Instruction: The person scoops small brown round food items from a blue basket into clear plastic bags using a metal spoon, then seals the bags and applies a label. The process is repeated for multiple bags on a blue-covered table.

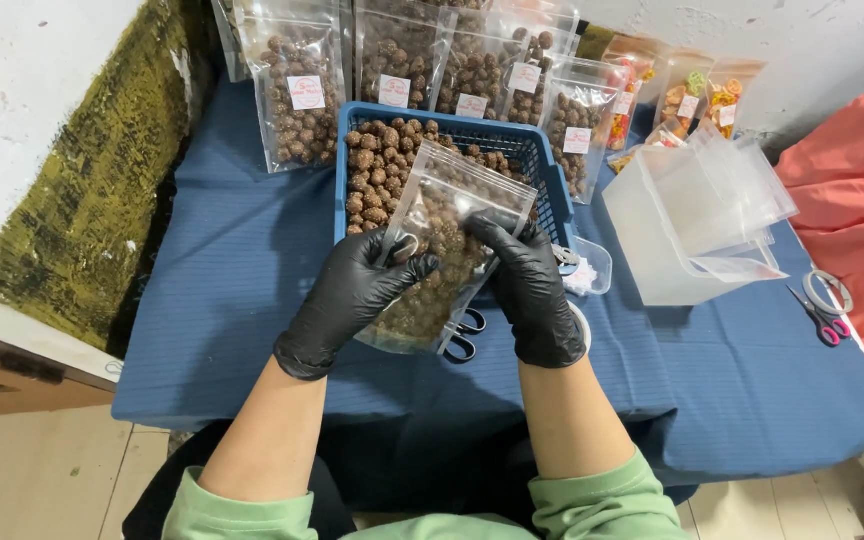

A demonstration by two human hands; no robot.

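In the middle of the frame, two hands in black gloves around one clear pouch (432, 255) filled with small brown balls. Left hand (352, 295) at the left edge of the pouch, fingers curled and closed on it, thumb pointing toward the centre. Right hand (530, 285) at the right edge, fingers bent over the top corner and pinching the plastic — both grips closed, nothing else held. Pouch tilted, upper end over the blue basket (550, 190), lower end toward the bottom of the frame; whether the top is open or sealed, hard to tell. Inside the basket, more loose brown balls (372, 170), in the upper centre. Just under the pouch, black scissors (464, 335) on the blue cloth (232, 300), partly hidden. Along the top of the frame, a row of filled pouches (297, 90) with small labels, standing behind the basket; to the upper right, a few pouches with orange and yellow pieces (687, 100). Right of centre, a white container (652, 250) with empty clear bags (727, 185) standing in it. Far right, pink-handled scissors (824, 322) and a tape roll (828, 290) near an orange cloth (852, 190) — well apart from the hands. At the bottom, green sleeves (602, 500).
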